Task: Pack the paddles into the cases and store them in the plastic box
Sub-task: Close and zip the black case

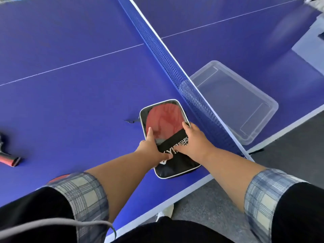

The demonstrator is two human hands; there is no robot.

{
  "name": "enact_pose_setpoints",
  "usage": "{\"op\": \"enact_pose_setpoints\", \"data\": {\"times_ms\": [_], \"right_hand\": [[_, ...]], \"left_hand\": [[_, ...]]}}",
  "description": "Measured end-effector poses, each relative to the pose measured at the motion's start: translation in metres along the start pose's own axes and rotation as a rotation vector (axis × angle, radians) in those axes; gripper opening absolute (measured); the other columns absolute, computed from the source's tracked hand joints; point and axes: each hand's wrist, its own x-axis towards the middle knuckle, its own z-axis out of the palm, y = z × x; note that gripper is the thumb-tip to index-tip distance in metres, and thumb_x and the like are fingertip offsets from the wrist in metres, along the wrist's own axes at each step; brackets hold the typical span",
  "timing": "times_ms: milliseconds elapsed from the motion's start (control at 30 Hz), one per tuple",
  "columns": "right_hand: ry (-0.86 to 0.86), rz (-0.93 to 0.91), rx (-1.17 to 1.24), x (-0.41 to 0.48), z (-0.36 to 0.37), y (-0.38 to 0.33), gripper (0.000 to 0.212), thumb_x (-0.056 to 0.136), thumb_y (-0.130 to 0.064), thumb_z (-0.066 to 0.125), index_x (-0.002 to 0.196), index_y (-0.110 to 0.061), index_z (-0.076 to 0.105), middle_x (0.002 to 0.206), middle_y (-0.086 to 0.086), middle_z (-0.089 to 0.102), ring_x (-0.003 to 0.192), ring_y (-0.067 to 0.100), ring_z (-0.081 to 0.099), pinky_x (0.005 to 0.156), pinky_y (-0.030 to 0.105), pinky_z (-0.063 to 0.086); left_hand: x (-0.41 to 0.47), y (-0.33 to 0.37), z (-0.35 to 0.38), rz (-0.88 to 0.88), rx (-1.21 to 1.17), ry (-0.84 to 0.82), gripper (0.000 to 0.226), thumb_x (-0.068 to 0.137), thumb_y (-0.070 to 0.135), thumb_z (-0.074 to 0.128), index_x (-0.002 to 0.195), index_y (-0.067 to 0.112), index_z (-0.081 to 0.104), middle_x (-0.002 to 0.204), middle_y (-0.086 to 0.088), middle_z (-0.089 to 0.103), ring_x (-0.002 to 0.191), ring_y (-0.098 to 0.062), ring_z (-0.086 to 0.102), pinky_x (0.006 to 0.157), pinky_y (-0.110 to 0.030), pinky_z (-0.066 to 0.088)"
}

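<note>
A black case (177,165) with white piping lies open on the blue table near the net. A red-faced paddle (164,121) lies in it, its lower part under the folded black flap. My left hand (151,148) pinches the flap's left edge, with its forefinger on the red rubber. At the flap's right edge, my right hand (194,142) grips the flap and the case rim. A clear plastic box (235,100) stands empty beyond the net, to the right. A second paddle (8,159) lies at the far left edge. Something red (58,178) shows behind my left sleeve.
The blue net (168,57) runs diagonally between the case and the box. The table's near edge (175,197) passes just below the case, with grey floor beyond it. A small dark zipper pull (130,121) lies left of the case.
</note>
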Motion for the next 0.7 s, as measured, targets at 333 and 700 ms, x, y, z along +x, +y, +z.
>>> {"op": "enact_pose_setpoints", "data": {"times_ms": [333, 700], "right_hand": [[-0.062, 0.096, -0.097, 0.023, -0.007, 0.044, 0.114, 0.073, -0.059, 0.079, 0.160, -0.023, 0.015, 0.166, 0.009, 0.012, 0.149, 0.036, 0.019, 0.119, 0.048, 0.027], [-0.127, -0.328, -0.507, 0.028, 0.008, -0.125, 0.094, 0.083, -0.080, 0.044, 0.159, -0.028, 0.021, 0.169, 0.004, 0.010, 0.155, 0.031, -0.004, 0.123, 0.053, 0.010]], "left_hand": [[0.020, 0.026, 0.018, 0.065, 0.184, -0.041, 0.122, 0.072, 0.044, 0.083, 0.156, 0.030, -0.005, 0.146, -0.004, 0.032, 0.112, -0.025, 0.054, 0.088, -0.041, 0.054], [-0.053, -0.101, -0.081, -0.021, 0.438, 0.235, 0.101, 0.085, 0.067, 0.054, 0.157, 0.025, -0.002, 0.166, -0.003, -0.002, 0.152, -0.025, -0.002, 0.122, -0.042, 0.014]]}}
